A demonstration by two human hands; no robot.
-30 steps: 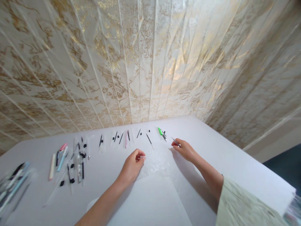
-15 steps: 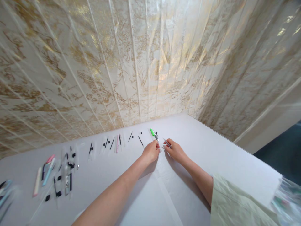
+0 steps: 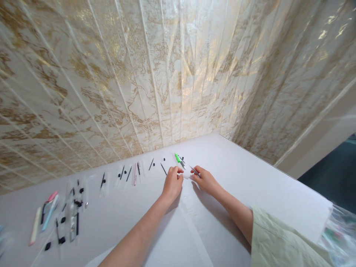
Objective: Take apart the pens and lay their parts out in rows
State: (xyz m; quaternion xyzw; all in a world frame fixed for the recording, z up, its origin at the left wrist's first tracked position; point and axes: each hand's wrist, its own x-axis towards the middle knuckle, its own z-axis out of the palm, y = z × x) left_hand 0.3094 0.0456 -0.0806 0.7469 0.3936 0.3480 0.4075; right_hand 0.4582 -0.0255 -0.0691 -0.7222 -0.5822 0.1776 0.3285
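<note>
My right hand is closed around a slim grey pen-shaped tool, its thin point directed forward and left. Just across from it is my left hand, fingers curled together in a pinch. A small whitish translucent piece shows at the left fingertips; whether it is held or lies on the table I cannot tell. Beyond the hands lies a bright green pen with a grey and white end, beside a small black piece. A thin black stick rests just behind my left hand.
Along the back of the white table lie several pen parts, including a pink pen. More parts, a light blue pen and a cream pen are at left. A clear plastic bag sits at the right edge.
My left hand has drawn back slightly left, away from the green pen, uncovering the whitish piece. My right hand keeps its hold on the slim tool. The view has shifted slightly.
</note>
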